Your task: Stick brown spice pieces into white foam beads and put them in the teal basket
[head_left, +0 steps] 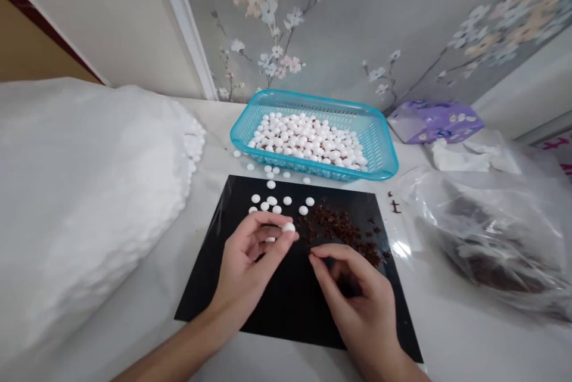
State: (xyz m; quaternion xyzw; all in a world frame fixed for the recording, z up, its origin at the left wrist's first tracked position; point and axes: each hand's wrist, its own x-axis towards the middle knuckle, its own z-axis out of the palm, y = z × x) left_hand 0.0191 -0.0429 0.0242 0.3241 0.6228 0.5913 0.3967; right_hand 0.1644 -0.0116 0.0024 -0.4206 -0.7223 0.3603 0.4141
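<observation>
Head view. Left hand (pixel 248 263) is pinching one white pellet (pixel 288 227) between thumb and forefinger, other fingers curled. Right hand (pixel 353 286) has fingers curled, thumb and forefinger pressed together at the edge of the brown flakes (pixel 335 230); can't tell if anything small is between them.

Both hands are over a black mat (pixel 286 316) on the tabletop (pixel 473 340). Flakes are scattered on the mat just ahead of the right hand. Loose pellets (pixel 271 200) lie on the mat just ahead of the left hand, with a few more past its far edge.

Blue plastic basket (pixel 286 96) sits ahead of both hands, full of white pellets (pixel 308 143), some brown bits among them. Bulging white sack (pixel 89 203) is left of the left hand, pellets showing along its edge. Clear plastic bag (pixel 487 233) with brown contents is right of the right hand. Purple tissue box (pixel 435 123) and crumpled white tissue (pixel 460 155) are beyond it. Floral wallpaper (pixel 286 24) is behind the tabletop.
</observation>
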